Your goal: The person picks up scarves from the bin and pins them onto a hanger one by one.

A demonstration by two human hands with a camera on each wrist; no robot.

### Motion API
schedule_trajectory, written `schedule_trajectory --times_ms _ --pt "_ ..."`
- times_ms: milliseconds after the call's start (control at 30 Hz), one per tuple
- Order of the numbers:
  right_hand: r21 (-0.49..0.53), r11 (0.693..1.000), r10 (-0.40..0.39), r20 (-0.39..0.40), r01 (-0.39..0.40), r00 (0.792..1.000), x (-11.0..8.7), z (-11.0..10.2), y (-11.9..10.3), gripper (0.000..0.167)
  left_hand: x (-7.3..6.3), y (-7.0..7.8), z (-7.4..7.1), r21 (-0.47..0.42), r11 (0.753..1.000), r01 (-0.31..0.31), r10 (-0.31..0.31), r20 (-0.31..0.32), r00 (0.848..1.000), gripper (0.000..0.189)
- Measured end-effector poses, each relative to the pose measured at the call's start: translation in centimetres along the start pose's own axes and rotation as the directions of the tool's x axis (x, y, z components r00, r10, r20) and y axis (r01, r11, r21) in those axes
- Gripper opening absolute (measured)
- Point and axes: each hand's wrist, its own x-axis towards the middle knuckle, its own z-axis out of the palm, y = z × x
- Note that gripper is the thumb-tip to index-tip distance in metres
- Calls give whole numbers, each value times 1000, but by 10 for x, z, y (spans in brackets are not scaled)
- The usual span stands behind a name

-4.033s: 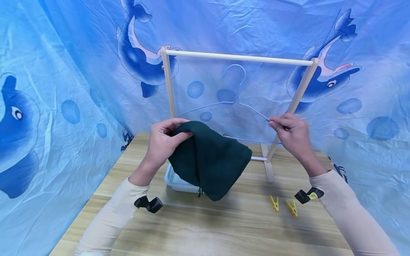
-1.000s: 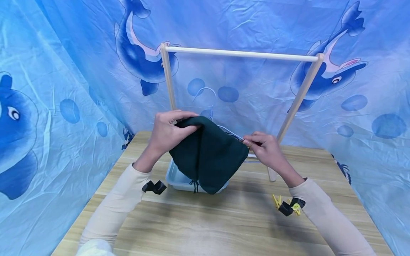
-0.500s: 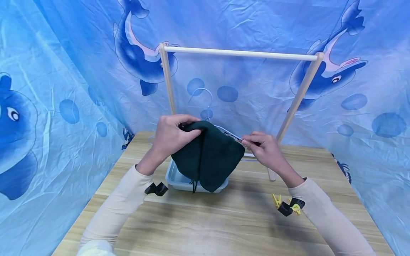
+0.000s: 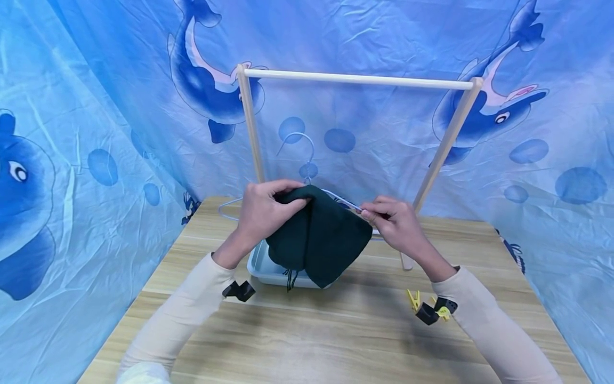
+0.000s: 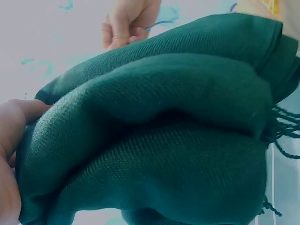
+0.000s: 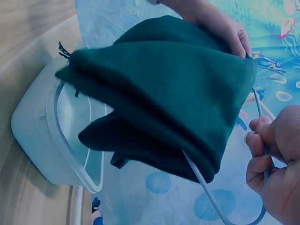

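Observation:
A folded dark green scarf (image 4: 331,234) with tasselled ends hangs from my left hand (image 4: 266,210), which pinches its top fold between thumb and fingers. My right hand (image 4: 395,224) grips a thin pale wire clothes hanger (image 4: 342,199) near its right corner. The hook points up behind the scarf, and the hanger's left end sticks out beyond my left hand. In the right wrist view, the hanger's lower bar (image 6: 205,186) runs in among the folds of the scarf (image 6: 183,89). The left wrist view shows thick layers of scarf (image 5: 178,93); most of the hanger is hidden there.
A pale blue plastic basin (image 4: 256,272) stands on the wooden table (image 4: 297,341) under the scarf. Behind is a rack with a white top bar (image 4: 360,79). Yellow clothespins (image 4: 414,301) lie by my right wrist, partly covered by its camera.
Over four seconds my right hand has brought the hanger left and down, behind and into the scarf. Lately my left hand has moved slightly right and down with the scarf; the hanger's left end now shows.

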Motion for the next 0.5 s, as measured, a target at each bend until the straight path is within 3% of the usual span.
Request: schedule_trajectory --times_ms 133,333,500 --pt "8 1000 -12 -1 12 1000 1 -1 -3 13 -6 0 6 92 994 -56 60 -45 997 18" --pt "22 999 -43 7 43 999 5 -6 -10 16 -10 4 10 140 986 -89 103 -94 990 20" --pt "30 998 -61 10 60 998 8 -10 -17 17 -11 9 10 223 967 -126 145 -70 987 20"
